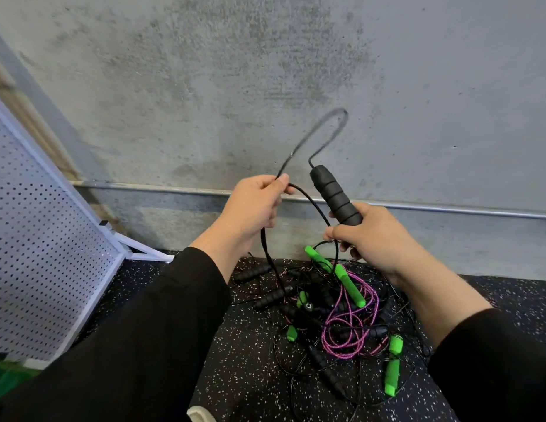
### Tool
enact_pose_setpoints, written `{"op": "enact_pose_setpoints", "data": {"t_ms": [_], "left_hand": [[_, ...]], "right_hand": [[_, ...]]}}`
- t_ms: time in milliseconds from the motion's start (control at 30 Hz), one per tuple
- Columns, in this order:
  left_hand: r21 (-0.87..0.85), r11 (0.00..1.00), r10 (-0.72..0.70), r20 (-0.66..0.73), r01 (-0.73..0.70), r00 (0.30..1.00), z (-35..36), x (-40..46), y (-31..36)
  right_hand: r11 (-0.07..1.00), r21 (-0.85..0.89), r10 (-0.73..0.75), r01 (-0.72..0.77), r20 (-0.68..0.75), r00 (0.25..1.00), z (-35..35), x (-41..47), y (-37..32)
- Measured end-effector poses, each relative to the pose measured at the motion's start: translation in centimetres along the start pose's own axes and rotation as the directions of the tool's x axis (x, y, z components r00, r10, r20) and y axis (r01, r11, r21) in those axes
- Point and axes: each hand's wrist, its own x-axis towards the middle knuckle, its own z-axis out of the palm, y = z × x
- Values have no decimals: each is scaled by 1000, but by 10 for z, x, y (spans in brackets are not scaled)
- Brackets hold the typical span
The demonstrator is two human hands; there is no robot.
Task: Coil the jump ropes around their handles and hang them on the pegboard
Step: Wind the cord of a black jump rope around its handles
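My right hand (pixel 369 236) grips the lower end of a black foam handle (pixel 334 193), which points up and to the left. Its black rope (pixel 323 132) arcs upward from the handle's top in a blurred loop and comes down into my left hand (pixel 255 205), which pinches it between thumb and fingers. Below that hand the rope hangs in a curve down into a tangled pile of jump ropes (pixel 332 318) on the floor, with black handles, green handles and a pink-purple rope. The white pegboard (pixel 37 239) leans at the left.
A grey concrete wall (pixel 265 71) with a metal pipe (pixel 448 210) along its base stands right behind the pile. The floor is black speckled rubber (pixel 241 360). The pegboard's white frame foot (pixel 143 251) reaches toward the pile.
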Motion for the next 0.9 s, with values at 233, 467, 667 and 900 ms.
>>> {"op": "enact_pose_setpoints", "data": {"t_ms": [233, 467, 667, 900], "left_hand": [[497, 867, 129, -292, 36, 948, -5, 7, -10], [607, 787, -161, 377, -111, 912, 31, -16, -12], [645, 736, -137, 437, -204, 889, 50, -19, -32], [310, 944, 69, 160, -116, 985, 40, -4, -19]], "right_hand": [[970, 243, 10, 9, -76, 997, 0, 2, -5], [960, 275, -31, 62, -113, 993, -1, 2, -8], [909, 405, -52, 95, -116, 992, -5, -1, -15], [958, 287, 20, 8, -95, 995, -2, -2, -4]]}}
